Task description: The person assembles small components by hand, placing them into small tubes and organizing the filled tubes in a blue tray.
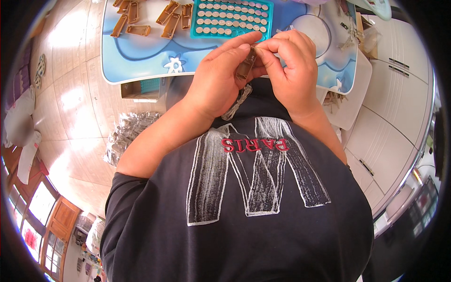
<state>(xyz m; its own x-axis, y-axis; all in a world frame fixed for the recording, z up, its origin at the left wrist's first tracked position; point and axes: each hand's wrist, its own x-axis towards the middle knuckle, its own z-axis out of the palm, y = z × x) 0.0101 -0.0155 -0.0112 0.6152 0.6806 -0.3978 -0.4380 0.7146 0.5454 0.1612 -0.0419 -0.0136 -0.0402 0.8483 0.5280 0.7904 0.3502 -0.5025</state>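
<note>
My left hand [217, 77] is closed around a small brown plastic case [244, 69], keeping it upright between thumb and fingers. At the case's upper end, the thumb and forefinger of my right hand [297, 63] pinch together; what lies between their tips is too small to make out. A bundle of thin wire [237, 102] hangs just below the case against the dark shirt. Beyond my hands, a teal tray [193, 33] carries rows of round silvery discs. Several similar brown open cases [139, 30] lie loose to its left on the table.
The blue patterned table [141, 66] has a rounded front edge close to my forearms. On its right side are a round white outline and some wire bundles [348, 38]. A heap of silvery wire [129, 134] sits to my left. White cabinets [387, 108] stand at right.
</note>
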